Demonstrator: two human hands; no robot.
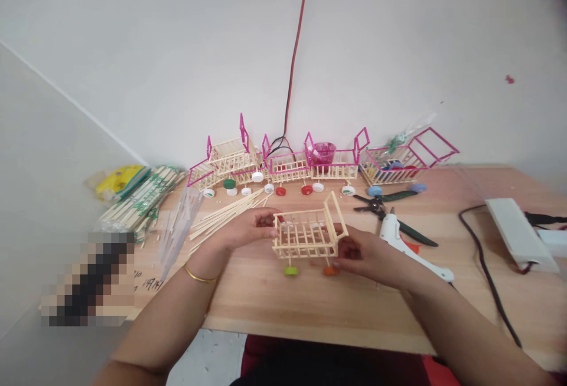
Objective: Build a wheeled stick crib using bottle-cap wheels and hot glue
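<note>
A small unpainted cart of wooden sticks (305, 235) is held between my two hands over the middle of the table. It has a raised handle frame at its right end, and a green cap wheel (291, 270) and an orange cap wheel (330, 270) show below. My left hand (254, 228) pinches its left end, thumb toward me. At the right end, my right hand (361, 253) has its fingers closed on the cart near the handle and the orange wheel; some fingertips are hidden behind it.
Several stick carts with magenta rims (290, 167) stand along the wall. Loose sticks (230, 215) and bagged sticks (146, 197) lie left. At the right are green-handled cutters (414, 232), a white glue gun (416, 259), a white power strip (520, 235) and a black cable (487, 280).
</note>
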